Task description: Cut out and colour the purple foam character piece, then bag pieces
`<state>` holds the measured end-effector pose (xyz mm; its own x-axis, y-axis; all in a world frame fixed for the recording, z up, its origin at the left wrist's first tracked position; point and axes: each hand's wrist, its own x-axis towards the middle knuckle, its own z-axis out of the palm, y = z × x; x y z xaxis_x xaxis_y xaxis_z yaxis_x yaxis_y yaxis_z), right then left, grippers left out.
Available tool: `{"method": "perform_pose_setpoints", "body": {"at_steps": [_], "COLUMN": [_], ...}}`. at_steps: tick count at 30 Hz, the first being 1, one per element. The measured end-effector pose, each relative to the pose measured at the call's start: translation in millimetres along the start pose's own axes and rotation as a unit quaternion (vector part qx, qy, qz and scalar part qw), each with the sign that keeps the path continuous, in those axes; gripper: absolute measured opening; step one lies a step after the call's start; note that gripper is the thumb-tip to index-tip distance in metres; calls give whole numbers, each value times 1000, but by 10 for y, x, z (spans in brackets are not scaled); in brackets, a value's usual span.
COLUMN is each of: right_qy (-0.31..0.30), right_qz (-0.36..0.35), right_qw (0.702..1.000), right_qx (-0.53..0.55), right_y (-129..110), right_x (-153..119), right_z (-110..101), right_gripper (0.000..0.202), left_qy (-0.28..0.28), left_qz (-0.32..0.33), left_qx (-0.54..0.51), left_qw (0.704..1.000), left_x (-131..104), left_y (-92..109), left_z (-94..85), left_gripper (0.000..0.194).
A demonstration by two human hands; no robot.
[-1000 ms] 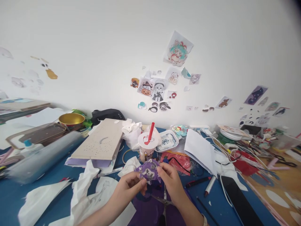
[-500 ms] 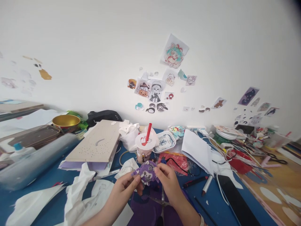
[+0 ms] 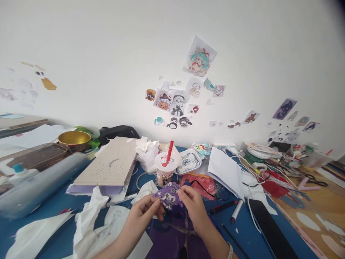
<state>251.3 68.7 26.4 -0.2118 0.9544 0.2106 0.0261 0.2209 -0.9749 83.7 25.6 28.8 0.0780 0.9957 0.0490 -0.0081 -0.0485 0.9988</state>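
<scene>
Between my two hands is a small purple cut-out (image 3: 170, 196) with a grey and white cartoon face on it, raised a little above the table. My left hand (image 3: 147, 212) pinches its left edge between thumb and fingers. On the opposite side my right hand (image 3: 192, 203) grips the right edge in the same way. Under the hands lies purple sheet material (image 3: 161, 241), with a pair of scissors (image 3: 186, 232) on top, partly hidden by my right hand. A lidded cup (image 3: 165, 172) with a red straw stands just behind the cut-out.
Crumpled white paper (image 3: 91, 219) and a speckled board (image 3: 107, 162) lie to the left. A patterned tray (image 3: 188, 162) sits behind the cup. Pens (image 3: 237, 210), a black phone (image 3: 272, 230) and white cables are on the right. Paper cut-outs (image 3: 178, 102) cover parts of the wall.
The purple cut-out has tilted and turned slightly in my fingers, and my left hand has shifted a little. Both hands still hold it. The camera view has moved slightly.
</scene>
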Motion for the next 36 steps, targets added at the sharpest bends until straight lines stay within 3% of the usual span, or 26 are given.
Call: {"method": "perform_pose_setpoints", "body": {"at_steps": [20, 28, 36], "right_qy": [6, 3, -52], "right_qz": [-2, -11, -16], "right_qw": [1000, 999, 998], "right_qx": [-26, -45, -23], "right_y": [39, 16, 27], "right_x": [-20, 11, -19], "right_z": [16, -20, -18], "right_gripper": [32, 33, 40], "left_qy": [60, 42, 11], "left_qz": [-12, 8, 2], "left_qx": [20, -4, 16], "left_qw": [998, 999, 1000], "left_x": [39, 24, 29], "left_y": [-28, 23, -22], "left_z": [14, -18, -23], "left_gripper": [43, 42, 44]}}
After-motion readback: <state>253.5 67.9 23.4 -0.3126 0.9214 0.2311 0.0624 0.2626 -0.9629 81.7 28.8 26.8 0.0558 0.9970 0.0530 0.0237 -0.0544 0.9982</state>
